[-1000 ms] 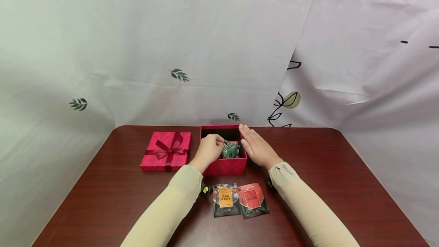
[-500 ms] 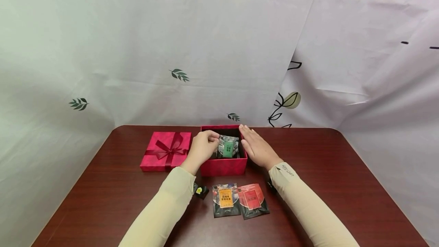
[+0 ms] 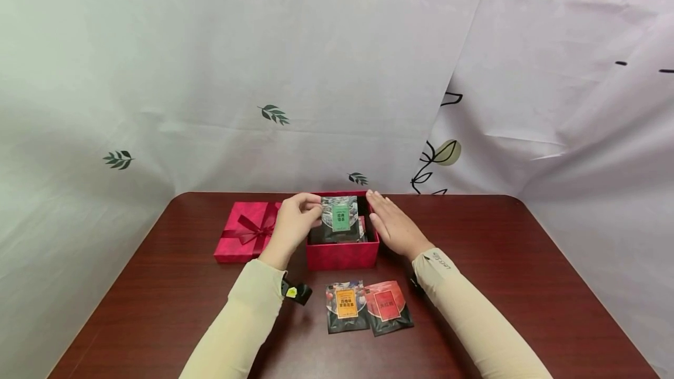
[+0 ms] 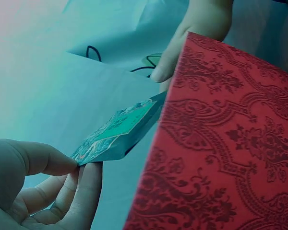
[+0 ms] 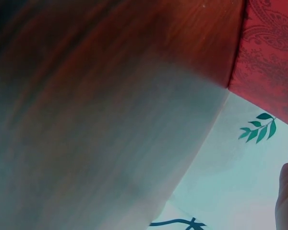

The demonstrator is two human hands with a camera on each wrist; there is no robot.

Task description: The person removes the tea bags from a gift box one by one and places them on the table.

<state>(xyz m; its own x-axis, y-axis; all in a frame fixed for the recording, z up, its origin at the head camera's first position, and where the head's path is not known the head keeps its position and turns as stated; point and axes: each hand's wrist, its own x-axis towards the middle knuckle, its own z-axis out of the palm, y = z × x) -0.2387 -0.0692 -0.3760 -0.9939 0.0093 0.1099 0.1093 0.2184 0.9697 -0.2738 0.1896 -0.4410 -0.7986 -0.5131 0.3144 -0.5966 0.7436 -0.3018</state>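
Between thumb and fingers, my left hand point(image 3: 296, 221) pinches the left edge of a sachet with a green label point(image 3: 340, 219). The sachet is at the mouth of an open red gift box point(image 3: 342, 256), overlapping its rim in the head view. In the left wrist view the sachet point(image 4: 117, 129) tilts up beside the patterned box wall point(image 4: 221, 139), held at one corner by the fingertips. My right hand point(image 3: 395, 224) rests with straight fingers along the box's right rim. Part of another sachet with some red on it point(image 3: 361, 230) shows inside the box.
A red lid with a dark ribbon bow point(image 3: 244, 233) lies left of the box, partly behind my left hand. Two more sachets, one with an orange label point(image 3: 347, 307) and one red point(image 3: 388, 307), lie side by side in front on the brown table point(image 3: 500, 285).
My left hand has drawn the green-labelled sachet up and leftward from inside the box, so its whole front now shows. My right hand has stayed at the rim.
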